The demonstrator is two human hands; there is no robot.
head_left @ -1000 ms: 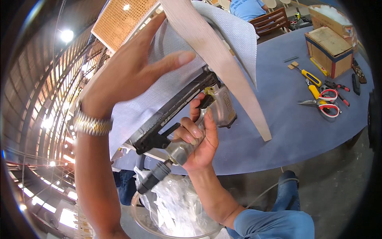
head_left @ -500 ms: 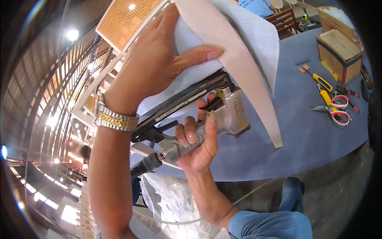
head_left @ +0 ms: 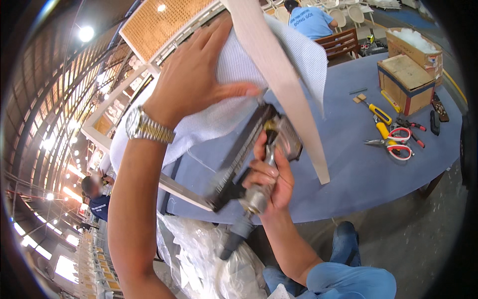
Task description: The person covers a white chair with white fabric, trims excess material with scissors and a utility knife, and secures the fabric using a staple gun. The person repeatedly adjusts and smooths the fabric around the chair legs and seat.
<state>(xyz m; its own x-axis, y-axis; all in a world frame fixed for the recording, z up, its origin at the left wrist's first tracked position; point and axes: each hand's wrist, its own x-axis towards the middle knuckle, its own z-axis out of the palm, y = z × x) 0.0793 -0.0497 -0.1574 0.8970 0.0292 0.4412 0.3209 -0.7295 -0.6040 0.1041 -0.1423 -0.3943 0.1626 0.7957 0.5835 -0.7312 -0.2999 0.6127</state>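
Note:
My left hand [head_left: 191,79], with a watch [head_left: 144,127] at the wrist, lies flat with its thumb out on pale striped fabric [head_left: 239,67]. The fabric covers part of an overturned pale wooden chair, whose curved leg [head_left: 291,84] slants down past my thumb. My right hand [head_left: 271,174] is wrapped round the handle of a pneumatic staple gun [head_left: 239,149]. The gun's nose is up by my left thumb and the leg; motion blur hides whether it touches the fabric. A woven cane panel [head_left: 159,22] shows at the top.
On the blue-grey table [head_left: 348,149] lie red-handled scissors [head_left: 398,142], a yellow-handled screwdriver [head_left: 381,113], pliers [head_left: 411,124] and a yellow cutter [head_left: 391,100]. Cardboard boxes [head_left: 406,82] stand at the far right. Clear plastic [head_left: 204,254] hangs below the near edge. A co-worker [head_left: 311,22] sits beyond the table.
The staple gun has swung steeper, its rear end dropping away from my left forearm. My left thumb has come off the chair leg. The view has shifted slightly.

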